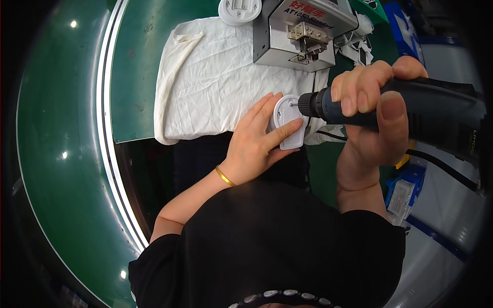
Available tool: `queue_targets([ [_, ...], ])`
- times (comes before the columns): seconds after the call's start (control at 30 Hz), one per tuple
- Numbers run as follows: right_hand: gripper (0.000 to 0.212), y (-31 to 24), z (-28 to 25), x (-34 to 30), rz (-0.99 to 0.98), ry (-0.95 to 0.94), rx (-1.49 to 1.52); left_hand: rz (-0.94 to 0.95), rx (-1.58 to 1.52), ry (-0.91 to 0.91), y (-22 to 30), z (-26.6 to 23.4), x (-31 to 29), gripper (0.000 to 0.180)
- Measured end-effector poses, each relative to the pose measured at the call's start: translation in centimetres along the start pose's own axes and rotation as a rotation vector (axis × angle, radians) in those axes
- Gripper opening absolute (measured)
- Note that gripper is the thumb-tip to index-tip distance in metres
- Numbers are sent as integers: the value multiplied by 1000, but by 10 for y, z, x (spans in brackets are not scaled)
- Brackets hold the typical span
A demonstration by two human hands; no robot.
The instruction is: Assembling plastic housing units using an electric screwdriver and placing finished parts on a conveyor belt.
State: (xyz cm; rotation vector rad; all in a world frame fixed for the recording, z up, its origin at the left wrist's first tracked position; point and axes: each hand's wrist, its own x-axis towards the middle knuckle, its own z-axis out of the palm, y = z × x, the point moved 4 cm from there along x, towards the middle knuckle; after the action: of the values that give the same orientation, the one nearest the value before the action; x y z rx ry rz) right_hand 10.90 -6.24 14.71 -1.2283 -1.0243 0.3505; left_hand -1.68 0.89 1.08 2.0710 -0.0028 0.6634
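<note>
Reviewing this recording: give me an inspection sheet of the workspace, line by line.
Surface: green tabletop, partly under a white cloth.
Job's things: white plastic part; black electric screwdriver, its bit at the part's rounded end.
Clutter: grey screw feeder, white round housing; pieces beside the feeder, kinds unclear.
Hands: left hand holds the part; right hand grips the screwdriver.
Cables: black cable below the screwdriver.
Surroundings: long green surface at far left; blue container at right.

The cloth (210,77) lies on the surface (136,66). At its far right stands the screw feeder (277,43), with the round base part (240,11) at left. Nearer, the electric screwdriver (436,113) is right of the plastic cover (282,114).
</note>
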Motion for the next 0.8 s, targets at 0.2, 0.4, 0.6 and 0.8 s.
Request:
queue_targets([
  [0.2, 39, 4, 6, 0, 26, -10, 19, 3, 49, 3, 1, -1, -3, 59],
  [0.4, 50, 3, -10, 1, -37, -8, 73, 46, 76, -1, 1, 3, -1, 64],
  [0.6, 42, -5, -135, -6, 122, 445, 226, 327, 451, -92, 22, 6, -10, 46],
  [0.8, 36, 77, -307, -42, 593, 803, -379, 187, 417, -287, 39, -33, 8, 44],
])
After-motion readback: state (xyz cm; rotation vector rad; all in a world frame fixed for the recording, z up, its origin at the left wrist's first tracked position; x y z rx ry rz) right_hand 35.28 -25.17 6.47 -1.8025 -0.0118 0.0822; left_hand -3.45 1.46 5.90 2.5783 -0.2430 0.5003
